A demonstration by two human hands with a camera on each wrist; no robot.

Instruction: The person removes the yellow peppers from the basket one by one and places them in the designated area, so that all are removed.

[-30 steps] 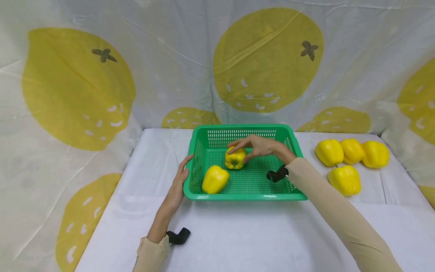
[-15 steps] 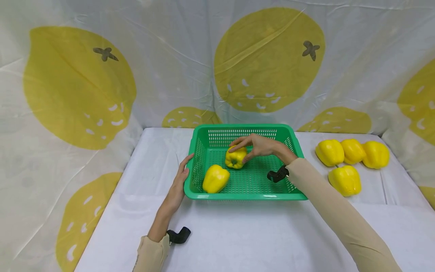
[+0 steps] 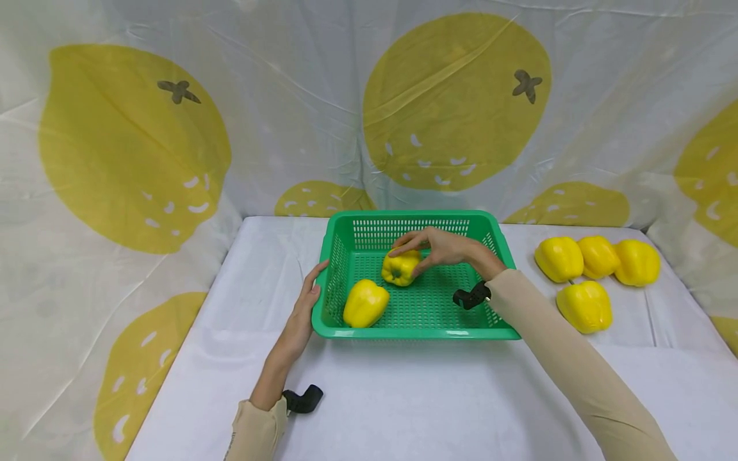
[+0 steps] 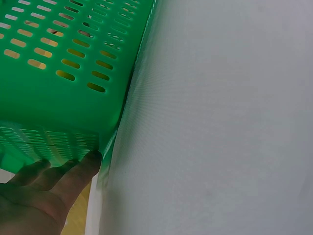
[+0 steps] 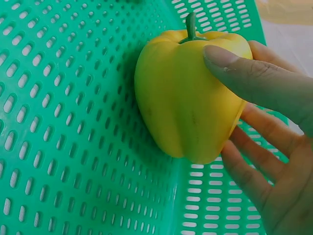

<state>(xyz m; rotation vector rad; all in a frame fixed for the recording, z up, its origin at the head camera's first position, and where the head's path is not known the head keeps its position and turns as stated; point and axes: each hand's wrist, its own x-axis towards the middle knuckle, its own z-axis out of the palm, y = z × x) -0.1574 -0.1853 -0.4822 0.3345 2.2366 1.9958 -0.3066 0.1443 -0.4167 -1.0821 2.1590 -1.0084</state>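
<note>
Inside a green plastic basket (image 3: 415, 333), my right hand (image 3: 441, 247) grips a yellow bell pepper (image 3: 398, 269) near the back wall. The right wrist view shows the thumb across the top of that bell pepper (image 5: 181, 98), beside its green stem, with the other fingers round its far side. A second yellow bell pepper (image 3: 366, 304) lies in the basket's front left corner. My left hand (image 3: 298, 315) rests against the basket's left side. In the left wrist view, its extended fingers (image 4: 73, 181) touch the perforated outer wall.
Several more yellow bell peppers (image 3: 583, 306) lie grouped on the white tablecloth (image 3: 415, 397) to the right of the basket. Behind the table hangs a white curtain (image 3: 300, 96) with a lemon print. Black devices (image 3: 304, 399) are strapped to both wrists.
My right hand has shifted very slightly on the bell pepper, which stays at about the same spot in the basket. The left hand and basket keep their places.
</note>
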